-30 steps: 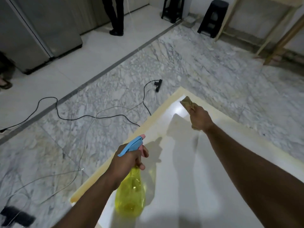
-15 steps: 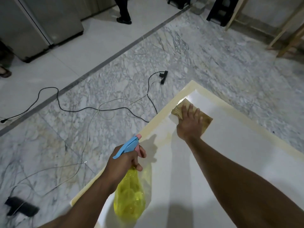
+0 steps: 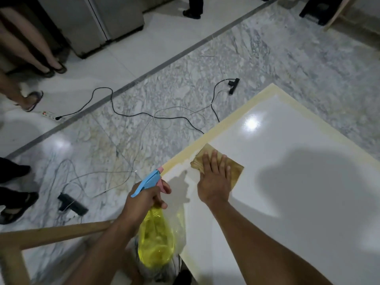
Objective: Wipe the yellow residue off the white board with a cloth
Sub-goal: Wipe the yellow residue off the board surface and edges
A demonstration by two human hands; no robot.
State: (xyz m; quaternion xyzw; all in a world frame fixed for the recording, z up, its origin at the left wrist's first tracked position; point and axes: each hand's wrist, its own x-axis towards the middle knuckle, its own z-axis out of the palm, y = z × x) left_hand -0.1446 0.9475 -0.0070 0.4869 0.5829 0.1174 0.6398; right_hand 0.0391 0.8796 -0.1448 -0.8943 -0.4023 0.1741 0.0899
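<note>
The right hand (image 3: 213, 182) lies flat, fingers spread, pressing the cloth (image 3: 234, 171) onto the board (image 3: 298, 202) beside its yellow residue (image 3: 193, 147) edge, while the left hand (image 3: 144, 199) is closed around a yellow spray bottle (image 3: 156, 245) just off the board's corner.

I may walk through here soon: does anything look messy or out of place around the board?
Yes. Loose black cables and white cables sprawl tangled over the marble floor left of the white board, a likely trip hazard. A yellow residue band still rims the board's left edge ahead of the cloth.
</note>
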